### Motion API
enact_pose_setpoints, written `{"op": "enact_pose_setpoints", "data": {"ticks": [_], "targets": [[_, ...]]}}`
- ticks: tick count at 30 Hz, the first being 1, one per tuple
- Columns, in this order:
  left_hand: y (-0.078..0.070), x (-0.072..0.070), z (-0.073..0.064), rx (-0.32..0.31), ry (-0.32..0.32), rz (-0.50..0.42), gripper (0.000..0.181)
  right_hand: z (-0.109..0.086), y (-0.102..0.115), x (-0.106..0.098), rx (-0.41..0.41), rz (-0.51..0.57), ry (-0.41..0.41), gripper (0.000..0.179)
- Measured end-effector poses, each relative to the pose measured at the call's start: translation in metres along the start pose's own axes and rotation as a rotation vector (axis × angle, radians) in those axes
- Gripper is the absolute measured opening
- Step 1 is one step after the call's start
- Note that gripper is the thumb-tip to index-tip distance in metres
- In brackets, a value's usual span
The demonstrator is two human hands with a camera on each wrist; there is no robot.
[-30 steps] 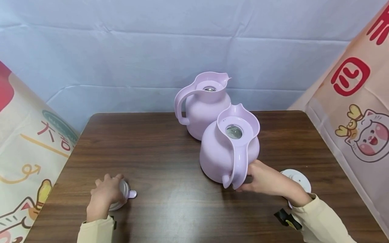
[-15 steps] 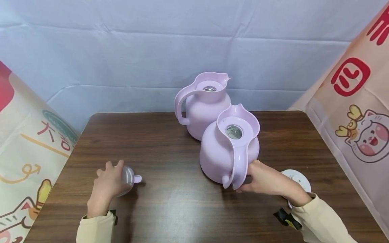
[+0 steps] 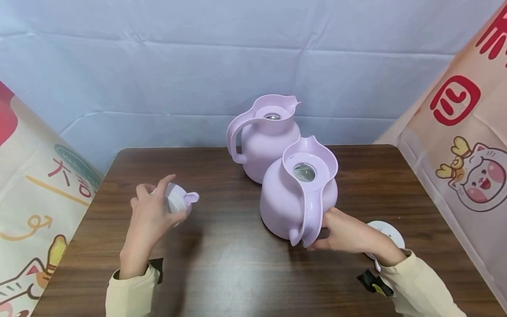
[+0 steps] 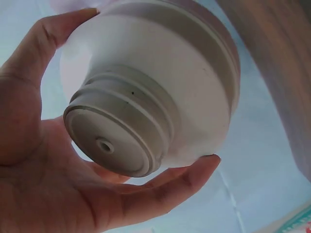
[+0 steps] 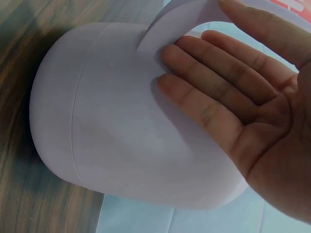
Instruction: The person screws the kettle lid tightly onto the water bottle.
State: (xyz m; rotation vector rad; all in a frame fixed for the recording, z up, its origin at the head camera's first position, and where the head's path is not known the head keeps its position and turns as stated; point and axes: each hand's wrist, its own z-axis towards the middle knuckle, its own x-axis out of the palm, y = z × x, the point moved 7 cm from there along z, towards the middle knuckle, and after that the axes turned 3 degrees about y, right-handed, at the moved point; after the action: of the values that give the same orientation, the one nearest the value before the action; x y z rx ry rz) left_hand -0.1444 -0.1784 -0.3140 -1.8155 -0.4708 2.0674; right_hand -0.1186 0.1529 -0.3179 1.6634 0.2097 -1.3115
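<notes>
My left hand (image 3: pixel 150 222) holds a white-and-lilac jug lid (image 3: pixel 174 200) above the left side of the table, spread fingers and thumb around its rim. In the left wrist view the lid's threaded plug (image 4: pixel 121 121) faces the palm, with a small hole in its end. My right hand (image 3: pixel 346 231) is at the near lilac vacuum jug (image 3: pixel 281 207), which stands lidless, handle toward me. In the right wrist view its fairly straight fingers (image 5: pixel 209 104) lie against the jug's body beside the handle (image 5: pixel 182 19), with the thumb at the handle.
A second lidless lilac jug (image 3: pixel 269 145) stands just behind the near one, handle to the left. Another white lid (image 3: pixel 388 233) lies on the brown table (image 3: pixel 222 273) at the right, partly hidden by my right forearm. Pale cloth (image 3: pixel 178 79) hangs behind.
My left hand has lifted the lid from the table and carried it forward and slightly right, tilting it. The right hand and both jugs have stayed in place.
</notes>
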Motion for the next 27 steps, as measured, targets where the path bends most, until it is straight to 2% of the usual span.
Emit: {"op": "enact_pose_setpoints", "data": {"ticks": [11, 17, 23, 27], "targets": [[-0.032, -0.017, 0.005, 0.072, -0.083, -0.098, 0.076, 0.0, 0.001, 0.0, -0.034, -0.017, -0.019, 0.023], [-0.044, -0.027, 0.005, 0.097, -0.144, -0.128, 0.071, 0.0, -0.002, 0.0, 0.0, -0.007, 0.006, 0.021], [-0.059, -0.034, 0.005, 0.089, -0.136, -0.172, 0.062, 0.0, -0.002, 0.0, 0.008, 0.004, 0.02, 0.021], [-0.069, -0.039, 0.006, 0.12, -0.147, -0.196, 0.06, 0.0, -0.002, 0.0, 0.005, 0.0, 0.021, 0.021]]}}
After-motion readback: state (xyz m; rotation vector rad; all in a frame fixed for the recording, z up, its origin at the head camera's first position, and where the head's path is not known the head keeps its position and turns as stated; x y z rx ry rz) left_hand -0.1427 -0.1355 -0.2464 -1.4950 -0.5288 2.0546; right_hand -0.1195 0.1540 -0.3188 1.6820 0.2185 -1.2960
